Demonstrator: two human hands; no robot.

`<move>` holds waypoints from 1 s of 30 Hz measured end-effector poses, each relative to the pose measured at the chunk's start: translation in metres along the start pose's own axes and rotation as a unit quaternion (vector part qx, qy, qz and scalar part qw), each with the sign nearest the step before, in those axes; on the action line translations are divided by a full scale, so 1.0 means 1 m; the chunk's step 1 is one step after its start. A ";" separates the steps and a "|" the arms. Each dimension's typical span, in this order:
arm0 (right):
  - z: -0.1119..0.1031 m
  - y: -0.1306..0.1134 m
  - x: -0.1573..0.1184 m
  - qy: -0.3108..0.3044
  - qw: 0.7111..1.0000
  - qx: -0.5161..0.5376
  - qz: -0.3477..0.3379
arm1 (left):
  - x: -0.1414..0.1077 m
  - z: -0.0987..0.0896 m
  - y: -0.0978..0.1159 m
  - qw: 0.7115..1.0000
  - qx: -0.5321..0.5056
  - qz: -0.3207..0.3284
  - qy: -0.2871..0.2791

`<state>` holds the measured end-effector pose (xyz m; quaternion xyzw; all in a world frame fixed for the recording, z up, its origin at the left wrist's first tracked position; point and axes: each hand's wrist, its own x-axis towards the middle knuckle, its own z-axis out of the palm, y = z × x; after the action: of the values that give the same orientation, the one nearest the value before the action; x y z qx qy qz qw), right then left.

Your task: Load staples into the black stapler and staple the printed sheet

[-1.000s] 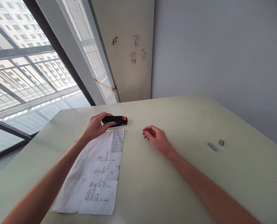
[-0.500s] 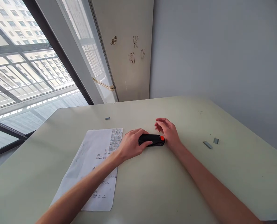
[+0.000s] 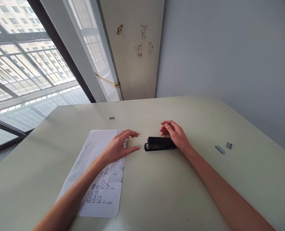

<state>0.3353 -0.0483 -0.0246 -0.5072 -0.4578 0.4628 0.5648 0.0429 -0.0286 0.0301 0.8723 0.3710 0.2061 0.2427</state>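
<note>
"What is the left hand (image 3: 117, 147) doing?"

"Its grip is wide, with thumb and fingers apart and nothing between them. It is over the top right part of the printed paper (image 3: 111, 179). I can't tell if it touches it."

"And the right hand (image 3: 177, 134)?"

"Its fingers are curled in loosely. I see nothing in it, but I can't tell if that grip is all the way closed."

"Where is the black stapler (image 3: 160, 141)?"

"On the desk (image 3: 144, 183), between the two hands. It lies just to the right of the left fingertips, with a small gap. Its long way runs side to side, so one end points at the left grip."

"Which hand is nearer to it?"

"The right one. It covers the stapler's right end, but I can't tell if they touch."

"What else is there?"

"Two little grey staple strips, a longer one (image 3: 220, 149) and a shorter one (image 3: 229, 145), sit close together, off to the right. A third strip (image 3: 112, 118) lies past the top of the paper. Behind the desk is a door with a gold handle (image 3: 106, 80)."
</note>
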 end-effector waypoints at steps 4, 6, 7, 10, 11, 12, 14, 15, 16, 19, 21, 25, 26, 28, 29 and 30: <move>0.003 0.002 -0.001 0.000 1.000 -0.018 -0.002 | -0.007 -0.012 -0.004 1.000 0.001 -0.010 0.013; 0.005 0.003 -0.002 0.002 1.000 -0.024 -0.003 | -0.008 -0.015 -0.005 1.000 -0.003 -0.009 0.018; 0.006 0.003 -0.003 0.004 1.000 -0.025 -0.004 | -0.008 -0.015 -0.006 1.000 -0.005 -0.006 0.019; 0.008 0.002 -0.004 0.010 1.000 -0.026 -0.006 | -0.008 -0.011 -0.006 1.000 -0.001 0.011 0.012; 0.008 0.001 -0.004 0.009 1.000 -0.026 -0.004 | -0.007 -0.008 -0.005 1.000 0.003 0.017 0.008; 0.008 0.000 -0.005 0.004 1.000 -0.026 0.000 | -0.006 -0.004 -0.005 1.000 0.006 0.023 0.007; 0.007 -0.004 -0.006 -0.013 0.999 -0.029 0.004 | -0.003 0.005 -0.003 1.000 0.009 0.028 0.010; 0.006 -0.006 -0.007 -0.024 0.999 -0.035 0.003 | -0.001 0.009 -0.002 0.999 0.009 0.028 0.014; 0.006 -0.008 -0.008 -0.038 0.998 -0.045 -0.001 | 0.002 0.014 0.000 0.999 0.010 0.031 0.016; 0.005 -0.012 -0.012 -0.088 0.992 -0.092 -0.008 | 0.010 0.026 0.005 0.998 0.021 0.053 0.014; 0.005 -0.014 -0.014 -0.113 0.986 -0.121 -0.001 | 0.014 0.030 0.007 0.997 0.032 0.069 0.014; 0.004 -0.016 -0.015 -0.125 0.979 -0.161 0.002 | 0.013 0.028 0.004 0.995 0.050 0.088 0.017; 0.004 -0.016 -0.014 -0.128 0.978 -0.167 0.000 | 0.012 0.026 0.002 0.994 0.055 0.092 0.018; 0.005 -0.017 -0.014 -0.136 0.975 -0.176 0.000 | 0.009 0.023 -0.002 0.992 0.066 0.102 0.021; 0.005 -0.018 -0.014 -0.139 0.974 -0.178 0.001 | 0.007 0.022 -0.004 0.991 0.072 0.108 0.022; 0.005 -0.018 -0.014 -0.140 0.974 -0.179 0.003 | 0.006 0.021 -0.005 0.990 0.079 0.114 0.022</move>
<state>0.3288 -0.0622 -0.0068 -0.5317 -0.6065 0.4412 0.3935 0.0551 -0.0270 0.0116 0.9205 0.2898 0.2213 0.1403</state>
